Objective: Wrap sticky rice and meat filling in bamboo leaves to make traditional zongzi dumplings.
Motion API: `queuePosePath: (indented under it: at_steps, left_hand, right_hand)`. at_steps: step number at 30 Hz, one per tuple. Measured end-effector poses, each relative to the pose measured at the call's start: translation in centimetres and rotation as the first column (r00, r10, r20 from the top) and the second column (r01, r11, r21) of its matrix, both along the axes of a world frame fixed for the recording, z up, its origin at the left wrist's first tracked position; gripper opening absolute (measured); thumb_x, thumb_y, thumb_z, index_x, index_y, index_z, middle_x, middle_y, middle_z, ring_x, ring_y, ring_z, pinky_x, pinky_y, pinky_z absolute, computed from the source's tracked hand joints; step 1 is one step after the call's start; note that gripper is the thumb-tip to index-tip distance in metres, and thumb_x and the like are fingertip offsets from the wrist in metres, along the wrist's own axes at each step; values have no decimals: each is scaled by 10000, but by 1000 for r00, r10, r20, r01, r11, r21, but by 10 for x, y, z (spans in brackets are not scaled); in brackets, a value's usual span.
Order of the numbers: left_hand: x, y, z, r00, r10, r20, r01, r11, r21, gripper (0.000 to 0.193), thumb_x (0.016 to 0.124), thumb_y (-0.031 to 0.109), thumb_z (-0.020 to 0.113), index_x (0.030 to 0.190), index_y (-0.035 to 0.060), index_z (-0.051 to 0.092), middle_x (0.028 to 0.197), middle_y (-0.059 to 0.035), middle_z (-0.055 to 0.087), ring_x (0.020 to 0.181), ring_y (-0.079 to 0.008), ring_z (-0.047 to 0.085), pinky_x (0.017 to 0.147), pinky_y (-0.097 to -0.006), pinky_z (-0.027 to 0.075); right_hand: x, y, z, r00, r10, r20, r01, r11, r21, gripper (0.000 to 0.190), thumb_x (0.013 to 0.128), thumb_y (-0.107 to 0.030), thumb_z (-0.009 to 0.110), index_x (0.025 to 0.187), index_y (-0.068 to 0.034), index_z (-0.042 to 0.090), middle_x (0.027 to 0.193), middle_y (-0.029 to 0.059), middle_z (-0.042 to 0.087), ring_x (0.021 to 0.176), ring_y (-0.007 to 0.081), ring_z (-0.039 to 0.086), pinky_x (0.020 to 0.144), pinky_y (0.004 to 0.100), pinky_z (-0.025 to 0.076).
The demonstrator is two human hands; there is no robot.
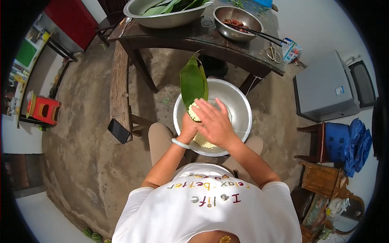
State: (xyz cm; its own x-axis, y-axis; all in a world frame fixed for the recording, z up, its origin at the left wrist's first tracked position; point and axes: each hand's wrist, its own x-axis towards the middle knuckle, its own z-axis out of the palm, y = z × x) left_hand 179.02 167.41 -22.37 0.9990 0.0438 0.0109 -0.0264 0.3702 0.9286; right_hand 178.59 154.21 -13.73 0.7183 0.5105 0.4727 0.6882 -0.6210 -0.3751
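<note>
My left hand (189, 129), with a pale bangle at the wrist, holds a folded green leaf (192, 80) over the left part of a wide metal basin (244, 106). The leaf's long tips point away from me, and its near end cups a mound of pale grains (193, 111), which look like rice. Flat and with its fingers extended, my right hand (215, 123) lies over the right side of that mound; its fingertips seem to touch the grains. More pale grains (205, 142) lie in the near part of the basin, partly hidden by my hands.
A dark wooden table (194, 36) bears a large basin of leaves (165, 22), a metal bowl (238, 36) with reddish-brown pieces and chopsticks, and scissors (273, 54). Left stands a wooden bench (120, 88) with a phone (118, 131). A white string (253, 85) hangs from a table leg.
</note>
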Motion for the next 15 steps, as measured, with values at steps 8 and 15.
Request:
queuePosePath:
  at_steps: [8, 15]
  left_hand:
    - [-5, 2, -10, 995, -97, 24, 95, 992, 77, 505, 776, 169, 743, 1209, 22, 529, 1149, -65, 598, 1043, -165, 573, 893, -311, 471]
    - [10, 12, 16, 973, -94, 212, 16, 939, 344, 408, 838, 192, 667, 1182, 5, 552, 1141, -95, 618, 1069, -190, 585, 902, -330, 471]
  right_hand:
    - [-2, 4, -16, 998, 55, -21, -57, 993, -99, 530, 851, -313, 578, 1311, -56, 526, 1368, 126, 511, 1271, 269, 491, 1133, 566, 167]
    - [5, 9, -4, 999, 34, 37, -34, 999, -23, 491, 853, -284, 589, 1280, -44, 553, 1294, 143, 573, 1216, 282, 541, 1135, 538, 199]
